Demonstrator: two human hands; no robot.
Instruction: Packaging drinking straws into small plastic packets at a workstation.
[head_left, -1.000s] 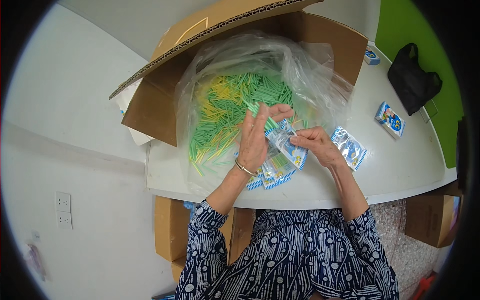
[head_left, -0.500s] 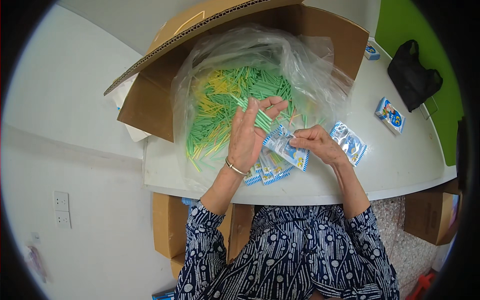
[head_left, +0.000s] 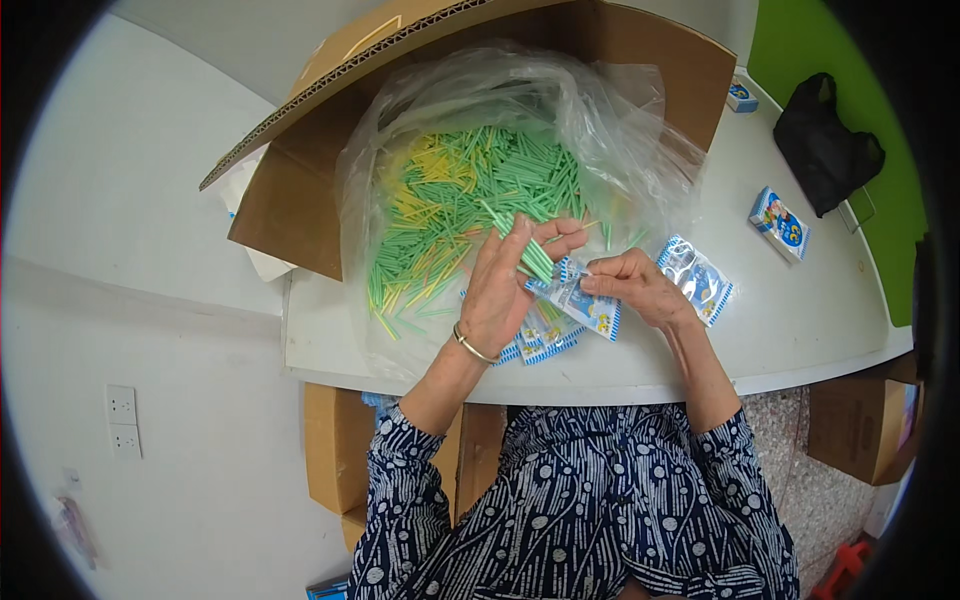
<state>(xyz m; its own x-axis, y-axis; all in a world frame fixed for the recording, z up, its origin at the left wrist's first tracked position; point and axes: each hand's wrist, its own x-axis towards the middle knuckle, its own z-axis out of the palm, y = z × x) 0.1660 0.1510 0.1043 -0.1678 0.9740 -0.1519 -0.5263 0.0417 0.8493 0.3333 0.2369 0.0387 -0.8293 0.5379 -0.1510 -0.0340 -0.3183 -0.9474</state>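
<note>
A small bundle of thin green sticks lies in my left hand, held under the thumb with the other fingers spread behind. Its lower ends touch the top of a small clear-and-blue packet. My right hand pinches that packet by its upper right part. Whether the sticks' ends are inside the packet I cannot tell. Beneath both hands, more such packets overlap on the table, some with coloured sticks showing. Beyond my left hand is a big heap of green and yellow sticks, with a few orange ones.
The heap lies in a clear plastic bag spilling from an open cardboard box. Right of my right hand lies another packet. Farther right on the white table are a small blue-and-white box and a black bag.
My left hand has moved slightly down and right, bringing the green sticks down against the packet's top. The right hand keeps its pinch in nearly the same place.
</note>
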